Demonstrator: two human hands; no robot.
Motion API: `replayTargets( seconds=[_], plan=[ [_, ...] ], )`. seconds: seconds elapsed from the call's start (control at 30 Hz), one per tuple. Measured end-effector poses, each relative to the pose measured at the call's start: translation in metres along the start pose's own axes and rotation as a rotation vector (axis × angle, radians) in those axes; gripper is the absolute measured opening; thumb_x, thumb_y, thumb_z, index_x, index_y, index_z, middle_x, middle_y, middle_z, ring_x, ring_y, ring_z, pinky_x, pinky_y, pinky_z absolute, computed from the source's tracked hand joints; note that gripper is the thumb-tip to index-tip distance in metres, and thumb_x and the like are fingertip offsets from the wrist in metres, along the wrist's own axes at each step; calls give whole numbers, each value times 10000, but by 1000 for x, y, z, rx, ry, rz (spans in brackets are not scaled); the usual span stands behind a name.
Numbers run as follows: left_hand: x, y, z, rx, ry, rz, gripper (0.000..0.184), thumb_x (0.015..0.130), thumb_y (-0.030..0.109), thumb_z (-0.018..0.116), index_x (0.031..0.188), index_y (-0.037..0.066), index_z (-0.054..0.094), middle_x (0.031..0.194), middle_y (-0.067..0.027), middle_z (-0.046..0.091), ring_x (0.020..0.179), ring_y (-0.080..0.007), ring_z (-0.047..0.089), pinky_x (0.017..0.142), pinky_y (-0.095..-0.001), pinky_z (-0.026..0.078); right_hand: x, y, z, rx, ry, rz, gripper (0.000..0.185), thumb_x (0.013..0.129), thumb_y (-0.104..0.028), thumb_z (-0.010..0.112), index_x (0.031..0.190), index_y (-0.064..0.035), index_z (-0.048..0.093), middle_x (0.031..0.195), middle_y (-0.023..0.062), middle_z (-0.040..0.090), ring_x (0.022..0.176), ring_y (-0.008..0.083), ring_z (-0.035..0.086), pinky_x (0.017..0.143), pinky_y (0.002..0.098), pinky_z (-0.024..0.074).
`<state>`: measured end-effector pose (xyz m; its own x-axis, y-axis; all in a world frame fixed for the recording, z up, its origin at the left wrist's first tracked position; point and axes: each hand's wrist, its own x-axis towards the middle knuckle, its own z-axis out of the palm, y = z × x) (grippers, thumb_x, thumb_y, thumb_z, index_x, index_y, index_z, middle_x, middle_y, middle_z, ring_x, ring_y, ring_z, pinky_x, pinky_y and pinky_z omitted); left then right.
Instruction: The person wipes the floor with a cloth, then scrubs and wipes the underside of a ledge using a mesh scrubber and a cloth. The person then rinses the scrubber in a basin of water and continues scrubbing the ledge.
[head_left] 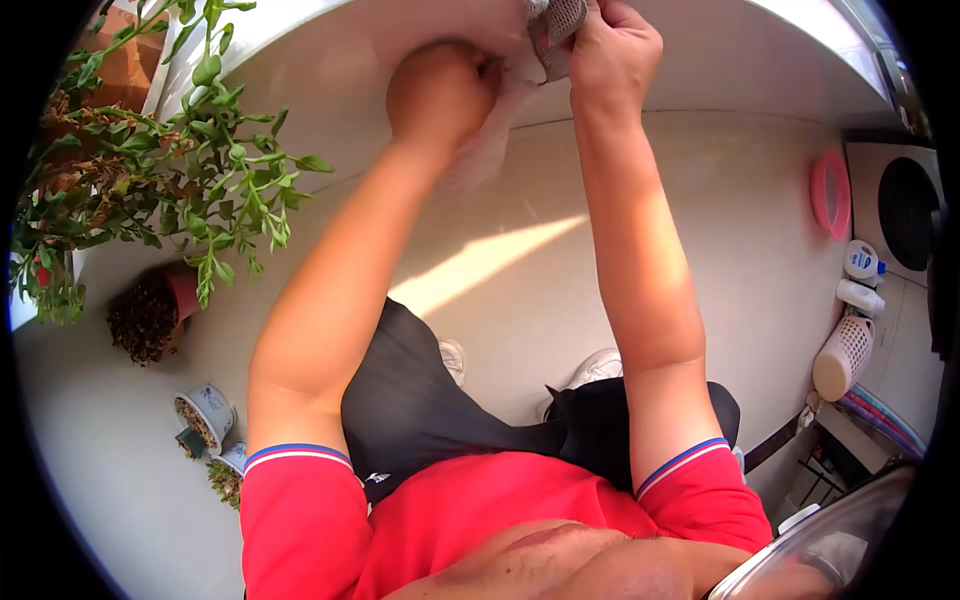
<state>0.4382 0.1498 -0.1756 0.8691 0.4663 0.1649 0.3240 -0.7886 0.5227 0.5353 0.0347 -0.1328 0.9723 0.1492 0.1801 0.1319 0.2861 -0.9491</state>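
Note:
Both my arms reach forward to a pale, shiny wall surface [330, 110] at the top of the view. Curled into a fist, my left hand [445, 90] is close to that surface; what its fingers hold, if anything, is hidden. A pinkish reflection shows around it. My right hand [617, 50], a little further right, is closed with its fingers gripping a grey mesh-textured cloth [556, 35]. Part of the cloth is cut off by the top edge of the view.
A leafy green plant [230, 170] hangs in at the left. Below it stand a reddish pot [180, 295] and a white-blue pot [212, 410]. At right are a pink basin [830, 195], a washing machine [865, 165], bottles [862, 260] and a perforated basket [843, 355].

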Motion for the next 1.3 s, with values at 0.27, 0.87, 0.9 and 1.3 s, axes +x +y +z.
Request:
replayTargets(
  seconds=[0.27, 0.87, 0.9, 1.3],
  plan=[
    [-2, 3, 9, 55, 35, 5, 245, 841, 343, 649, 781, 126, 745, 781, -145, 702, 717, -358, 672, 658, -464, 532, -7, -12, 10, -104, -17, 42, 301, 885, -165, 737, 665, 29, 669, 571, 51, 624, 486, 97, 529, 462, 287, 434],
    [5, 9, 3, 32, 29, -53, 240, 792, 322, 659, 871, 120, 760, 825, -160, 718, 771, -358, 686, 700, -445, 544, -12, 47, -25, -924, -377, -97, 362, 885, -369, 677, 710, -53, 692, 652, 140, 638, 567, 343, 578, 547, 432, 455],
    [6, 10, 1, 18, 6, -40, 243, 791, 316, 665, 874, 109, 762, 809, -158, 714, 755, -350, 683, 694, -431, 541, -11, 39, -33, -931, -374, -85, 343, 883, -351, 671, 713, -54, 692, 657, 138, 640, 577, 343, 583, 553, 434, 458],
    [-25, 34, -16, -865, -273, -125, 525, 979, 453, 603, 934, -55, 729, 753, -38, 656, 714, -126, 562, 670, -287, 475, -18, 13, -96, -1091, -469, -311, 153, 831, -211, 636, 805, -73, 698, 824, 107, 673, 779, 340, 639, 663, 464, 507]
  ],
)
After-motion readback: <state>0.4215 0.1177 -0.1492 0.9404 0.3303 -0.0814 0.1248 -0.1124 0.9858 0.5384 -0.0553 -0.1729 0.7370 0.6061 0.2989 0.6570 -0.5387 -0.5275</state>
